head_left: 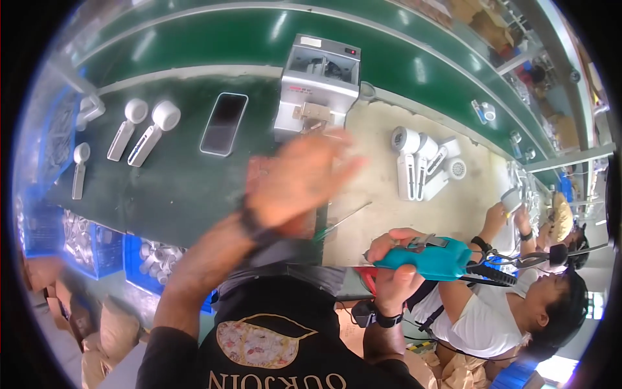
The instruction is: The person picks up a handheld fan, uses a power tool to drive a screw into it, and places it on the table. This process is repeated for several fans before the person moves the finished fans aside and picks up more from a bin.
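My right hand (pixel 396 271) is wrapped round a teal electric screwdriver (pixel 431 260) with a metal lever and a dark cable, held near the table's front edge. Its tip points left. My left hand (pixel 301 178) is smeared by motion in front of a grey box-shaped screw feeder (pixel 317 84), above a reddish patch on the table. Its fingers are too blurred to show whether they hold anything. Between my hands lies a thin screwdriver (pixel 346 219) with a greenish handle. Several white handheld fans (pixel 427 162) lie bunched on the beige board (pixel 369 162).
A phone (pixel 224 124) lies left of the feeder. Farther left are white fans (pixel 154 131) on the green table (pixel 175 194). Blue bins (pixel 139 272) of white parts stand below the left edge. At right, a co-worker in a white shirt (pixel 489 318) handles a white part.
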`<state>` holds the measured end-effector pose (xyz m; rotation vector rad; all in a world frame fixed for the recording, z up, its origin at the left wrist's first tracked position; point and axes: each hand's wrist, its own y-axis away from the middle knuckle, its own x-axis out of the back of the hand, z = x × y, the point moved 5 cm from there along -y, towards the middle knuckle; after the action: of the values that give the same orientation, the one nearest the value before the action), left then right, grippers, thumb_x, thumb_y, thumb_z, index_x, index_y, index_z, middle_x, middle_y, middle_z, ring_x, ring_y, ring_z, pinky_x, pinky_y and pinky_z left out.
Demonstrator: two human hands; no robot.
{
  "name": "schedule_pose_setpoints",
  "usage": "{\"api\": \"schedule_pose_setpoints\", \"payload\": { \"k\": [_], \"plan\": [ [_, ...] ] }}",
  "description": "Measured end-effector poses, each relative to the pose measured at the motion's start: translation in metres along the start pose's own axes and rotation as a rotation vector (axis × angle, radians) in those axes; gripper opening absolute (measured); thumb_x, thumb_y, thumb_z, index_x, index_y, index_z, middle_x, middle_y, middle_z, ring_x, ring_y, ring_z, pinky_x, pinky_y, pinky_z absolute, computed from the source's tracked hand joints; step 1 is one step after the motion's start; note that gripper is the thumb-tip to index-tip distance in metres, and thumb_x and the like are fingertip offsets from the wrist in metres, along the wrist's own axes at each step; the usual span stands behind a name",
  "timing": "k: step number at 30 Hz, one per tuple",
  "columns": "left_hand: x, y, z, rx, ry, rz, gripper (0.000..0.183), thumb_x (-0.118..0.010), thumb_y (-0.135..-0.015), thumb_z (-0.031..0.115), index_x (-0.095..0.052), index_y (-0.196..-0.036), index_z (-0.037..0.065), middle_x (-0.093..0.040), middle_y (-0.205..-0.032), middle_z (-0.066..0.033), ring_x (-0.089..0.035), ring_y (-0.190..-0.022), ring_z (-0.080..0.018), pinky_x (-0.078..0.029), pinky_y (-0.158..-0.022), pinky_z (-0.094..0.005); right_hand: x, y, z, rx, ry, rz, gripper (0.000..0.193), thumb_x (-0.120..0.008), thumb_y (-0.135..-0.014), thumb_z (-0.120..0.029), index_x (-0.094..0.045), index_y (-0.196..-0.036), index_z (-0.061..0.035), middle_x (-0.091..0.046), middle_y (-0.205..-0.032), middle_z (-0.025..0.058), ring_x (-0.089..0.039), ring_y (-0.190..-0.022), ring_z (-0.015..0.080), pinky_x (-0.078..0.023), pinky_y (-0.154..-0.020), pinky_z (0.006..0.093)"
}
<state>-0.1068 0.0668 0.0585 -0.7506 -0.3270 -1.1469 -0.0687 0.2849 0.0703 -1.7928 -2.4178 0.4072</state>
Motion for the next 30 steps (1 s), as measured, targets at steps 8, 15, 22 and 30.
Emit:
{"api": "schedule_pose_setpoints", "payload": {
  "k": [8,15,22,30],
  "plan": [
    [-0.158,-0.063,0.011,0.058,-0.039,-0.188,0.056,-0.064,-0.089,0.051,-0.062,-0.100,-0.004,-0.068,-0.090,-0.0200,-0.064,-0.094,-0.0378,-0.049,-0.088,-0.0461,0.017,0.020,-0.003,-0.085,-0.038,0.041,0.079,-0.072,-0.082,-0.064,-0.053,-0.116,0.0049,-0.059,-0.075,0.0111,-0.059,-0.066,0.0211,-0.047,-0.060,0.0323],
    [-0.095,-0.040,0.015,-0.033,0.103,-0.009,0.028,-0.069,-0.080,0.027,-0.061,-0.093,0.004,-0.064,-0.084,-0.0136,-0.064,-0.079,-0.0379,-0.051,-0.072,-0.0453,0.030,0.016,0.000,-0.058,0.012,0.101,0.079,-0.070,-0.085,-0.063,-0.052,-0.118,0.0062,-0.060,-0.078,0.0111,-0.059,-0.068,0.0210,-0.047,-0.062,0.0307],
    [0.006,0.036,0.016,-0.177,-0.065,-0.015,0.024,-0.072,-0.078,0.024,-0.068,-0.095,0.008,-0.066,-0.094,-0.0116,-0.066,-0.089,-0.0345,-0.052,-0.080,-0.0444,0.007,-0.009,0.001,-0.063,0.050,0.083,0.078,-0.064,-0.089,-0.064,-0.052,-0.120,0.0067,-0.058,-0.076,0.0096,-0.058,-0.067,0.0205,-0.045,-0.061,0.0317],
    [0.024,0.054,-0.041,-0.209,-0.044,-0.171,0.026,-0.068,-0.085,0.020,-0.067,-0.105,0.002,-0.064,-0.107,-0.0138,-0.061,-0.104,-0.0329,-0.046,-0.097,-0.0437,-0.076,-0.091,0.003,0.104,-0.259,-0.131,0.071,-0.054,-0.095,-0.062,-0.051,-0.120,0.0049,-0.054,-0.072,0.0066,-0.051,-0.062,0.0174,-0.043,-0.057,0.0321]
  ]
}}
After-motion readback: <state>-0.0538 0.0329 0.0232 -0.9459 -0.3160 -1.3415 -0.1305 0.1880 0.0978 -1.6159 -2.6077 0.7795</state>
